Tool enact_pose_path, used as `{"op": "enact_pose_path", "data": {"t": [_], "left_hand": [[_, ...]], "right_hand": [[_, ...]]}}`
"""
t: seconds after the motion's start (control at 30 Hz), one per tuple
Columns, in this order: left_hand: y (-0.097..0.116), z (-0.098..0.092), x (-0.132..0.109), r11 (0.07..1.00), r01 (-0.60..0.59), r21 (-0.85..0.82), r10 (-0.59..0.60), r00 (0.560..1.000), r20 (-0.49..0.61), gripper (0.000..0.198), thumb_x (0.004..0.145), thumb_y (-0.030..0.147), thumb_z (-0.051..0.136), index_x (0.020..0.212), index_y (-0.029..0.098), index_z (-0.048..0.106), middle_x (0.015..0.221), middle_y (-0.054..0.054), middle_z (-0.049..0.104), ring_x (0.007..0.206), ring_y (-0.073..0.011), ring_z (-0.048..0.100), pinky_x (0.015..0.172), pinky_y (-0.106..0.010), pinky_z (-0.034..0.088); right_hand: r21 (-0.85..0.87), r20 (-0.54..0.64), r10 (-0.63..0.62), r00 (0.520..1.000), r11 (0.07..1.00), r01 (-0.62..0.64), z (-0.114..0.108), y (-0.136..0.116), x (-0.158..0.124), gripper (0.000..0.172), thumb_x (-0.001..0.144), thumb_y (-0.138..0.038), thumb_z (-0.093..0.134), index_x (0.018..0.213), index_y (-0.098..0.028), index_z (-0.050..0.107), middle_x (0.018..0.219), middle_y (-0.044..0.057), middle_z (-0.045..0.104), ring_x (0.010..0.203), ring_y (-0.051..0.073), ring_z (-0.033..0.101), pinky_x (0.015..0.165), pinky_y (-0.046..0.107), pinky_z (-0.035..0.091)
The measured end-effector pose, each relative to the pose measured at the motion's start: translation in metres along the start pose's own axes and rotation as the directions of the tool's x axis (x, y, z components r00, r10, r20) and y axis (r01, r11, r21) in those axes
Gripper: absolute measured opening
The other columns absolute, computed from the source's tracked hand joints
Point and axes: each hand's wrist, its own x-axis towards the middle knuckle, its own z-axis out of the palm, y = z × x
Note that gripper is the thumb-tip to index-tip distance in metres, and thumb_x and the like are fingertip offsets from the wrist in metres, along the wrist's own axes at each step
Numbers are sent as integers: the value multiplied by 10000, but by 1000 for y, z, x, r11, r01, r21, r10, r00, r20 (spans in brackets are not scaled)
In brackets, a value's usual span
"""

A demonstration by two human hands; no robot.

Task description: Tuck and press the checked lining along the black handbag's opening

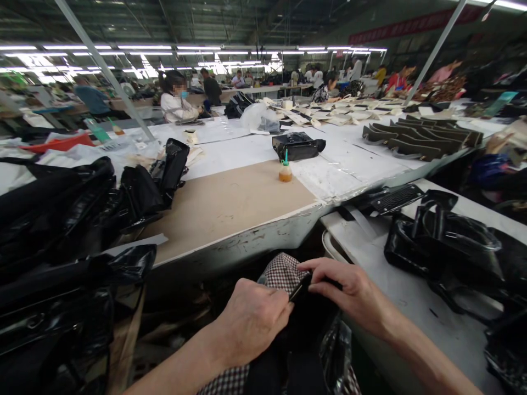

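A black bag [307,334], dark inside and with a shiny side, rests low in front of me over brown-and-white checked cloth [283,270]. My left hand [255,315] is closed on the bag's upper edge, its knuckles facing up. Just to the right, the thumb and fingers of my right hand [335,282] pinch the same edge. Between the two hands a short stretch of dark rim shows. The left fingertips and the lower part of the bag are hidden.
Black bags pile up on the left [144,192] and right [444,241]. A glue bottle [285,171] stands on a brown board [234,206], with another black bag [297,146] behind it. Curved dark pieces [420,137] stand in rows. Several people work farther back.
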Motion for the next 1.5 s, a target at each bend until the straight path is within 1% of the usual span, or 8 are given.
{"op": "enact_pose_path", "data": {"t": [0.13,0.43,0.6,0.8,1.07,1.3,1.4,1.5], "left_hand": [[0,-1,0,1000,7,-28,-7,1000,6,297,926,178,502,629,172,509,553,33,574,463,-116,520,468,-284,259],[-5,-2,0,999,18,-45,-15,997,70,307,942,218,501,639,169,517,573,29,581,483,-113,521,491,-266,282],[-6,-11,5,996,66,-58,-56,987,153,259,919,232,535,669,174,570,602,22,625,520,-136,580,507,-248,335],[-3,-21,22,986,154,-62,-141,974,176,298,830,480,667,776,187,645,680,0,690,621,-203,666,542,-261,430],[-5,-2,29,995,11,-94,1,993,119,230,961,294,518,824,154,639,761,-15,692,693,-170,657,614,-260,475],[-9,6,27,966,-237,104,240,970,-23,265,937,170,454,701,146,573,623,-11,615,535,-152,583,467,-258,364],[-8,3,29,976,-215,43,217,976,-33,295,923,174,466,646,149,563,571,-1,597,490,-136,560,465,-248,367],[-7,0,33,994,-88,-61,89,996,26,259,919,228,529,677,154,584,607,7,629,525,-137,588,503,-235,404]], "right_hand": [[-6,-57,53,997,999,-53,9,-3,-1,151,915,-174,540,769,-204,561,978,20,706,892,170,663,805,295,505],[-128,-151,82,985,987,-102,21,-3,-9,102,932,-220,501,841,-217,547,954,23,698,847,179,674,752,300,508],[-151,-167,147,975,973,-173,24,-5,-8,125,943,-241,462,854,-213,544,960,34,701,856,198,680,759,331,492],[-168,-166,163,973,967,-190,25,-9,-5,143,942,-238,446,892,-212,578,870,15,700,758,189,670,692,320,474],[-70,-199,195,960,975,-213,23,-8,-9,138,946,-240,466,869,-215,578,910,10,696,809,178,661,718,297,464],[-41,-201,192,961,978,-204,25,-13,-6,127,936,-205,485,847,-217,576,870,-1,689,771,168,646,698,286,453],[-23,-179,196,964,979,-203,26,-16,-6,127,930,-183,491,837,-220,571,865,-8,684,779,167,647,704,282,454],[-26,-178,222,959,973,-230,25,-16,-9,128,929,-175,488,856,-225,581,861,-12,683,771,169,650,700,283,456]]}}
